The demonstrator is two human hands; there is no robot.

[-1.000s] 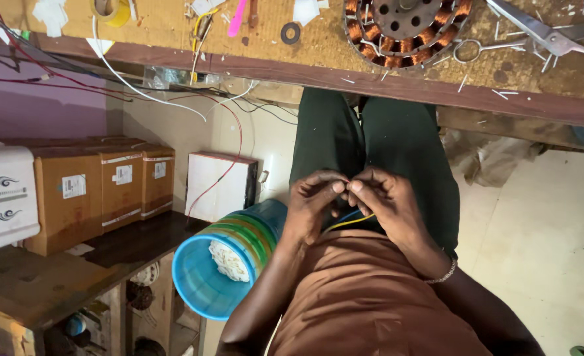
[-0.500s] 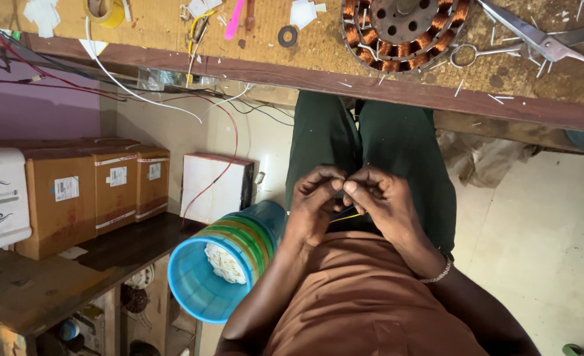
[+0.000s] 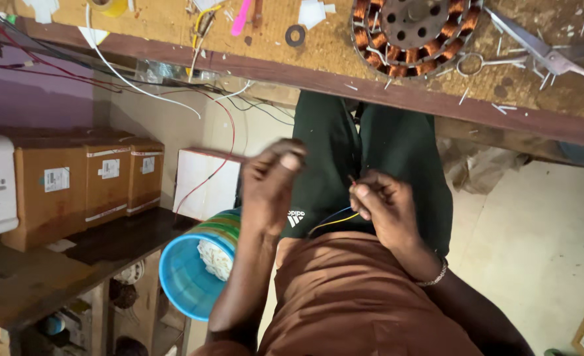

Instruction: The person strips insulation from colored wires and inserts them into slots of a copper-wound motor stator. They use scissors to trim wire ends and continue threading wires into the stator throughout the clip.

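Wooden surface (image 3: 397, 92) edge hangs above my lap; my right hand (image 3: 387, 207) pinches thin wires (image 3: 335, 221), left hand (image 3: 272, 181) pinches shut, blue bucket (image 3: 190, 273) alongside.

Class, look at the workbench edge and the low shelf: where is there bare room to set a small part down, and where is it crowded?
Free: the bench strip between the black washer and the copper stator; also the dark shelf between the cardboard boxes and the blue tub. Crowded: around the scissors, and the wires at the bench's left.
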